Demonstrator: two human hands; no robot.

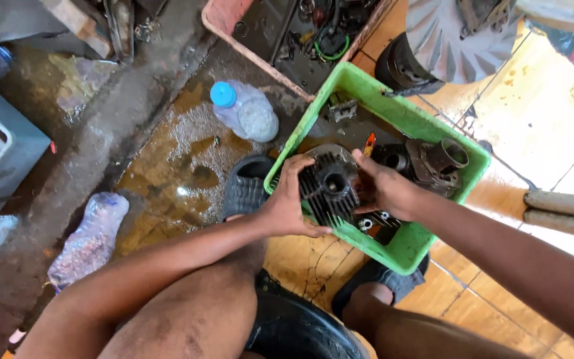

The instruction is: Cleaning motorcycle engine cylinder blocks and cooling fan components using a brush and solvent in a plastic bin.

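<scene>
the finned engine cylinder (329, 186) sits over the near left part of the green plastic tub (412, 247), held up between both hands with its round bore facing the camera. the left hand (286, 203) wraps the left side, fingers curled over the top fins and thumb along the bottom edge; the right hand (385, 189) closes on the right side, so each hand is holding the cylinder. to handle it well, i'd judge the grip should stay on the solid fin edges and keep the piece level over the tub (it looks oily, so it could slip). behind it in the tub lie other dark engine parts (436, 163). a black sandal (246, 186) rests just left of the tub. farther left, the rough concrete floor is wet and stained brown, with a clear bottle with a blue cap (244, 110) and a crumpled plastic bottle (89, 239). to the right the floor is orange tile (546, 119).
</scene>
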